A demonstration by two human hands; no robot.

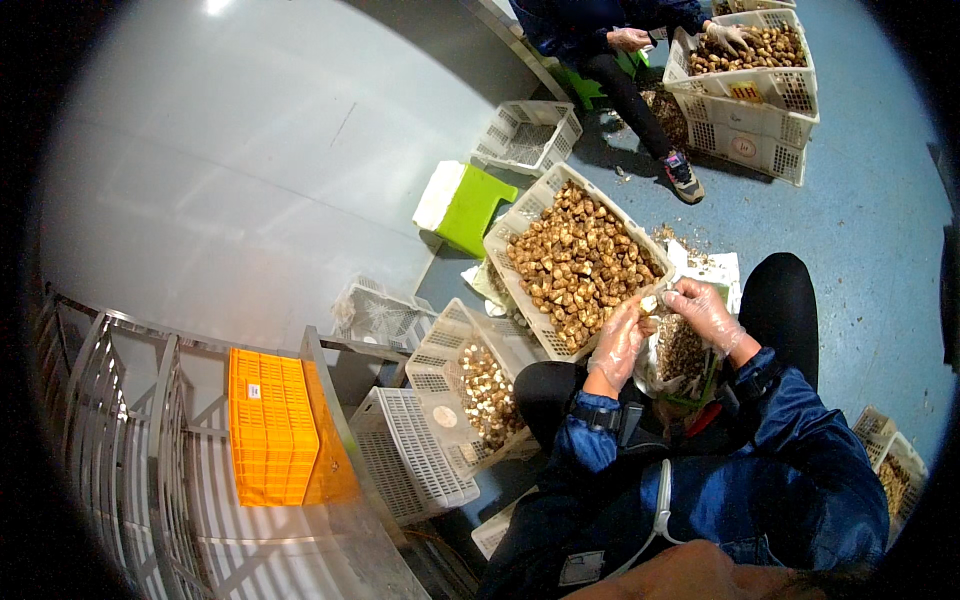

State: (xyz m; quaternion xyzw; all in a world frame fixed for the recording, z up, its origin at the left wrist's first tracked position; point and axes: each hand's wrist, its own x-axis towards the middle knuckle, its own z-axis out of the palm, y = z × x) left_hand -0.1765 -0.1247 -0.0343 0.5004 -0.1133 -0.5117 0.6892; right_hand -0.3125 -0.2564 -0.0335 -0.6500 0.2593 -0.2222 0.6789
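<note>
My left hand (617, 345), in a clear thin glove, is closed on a small pale mushroom (648, 305). Close by, my right hand (706, 314), gloved too, has its fingers pinched together near the mushroom; whatever they hold is too small to make out. Just beyond my left hand, a tilted white crate (513, 217) is full of brown mushrooms (578, 255). Below both hands, between my knees, brown scraps (680, 352) lie in a bag-like container. To the left, another white crate (440, 375) holds paler, cream-coloured mushrooms (487, 393).
A green stool (476, 212) stands beyond the crate, near an almost bare white crate (530, 138). At far right, a co-worker's gloved hand (727, 38) reaches into stacked mushroom crates (745, 90). An orange crate (270, 425) sits on a metal rack at left.
</note>
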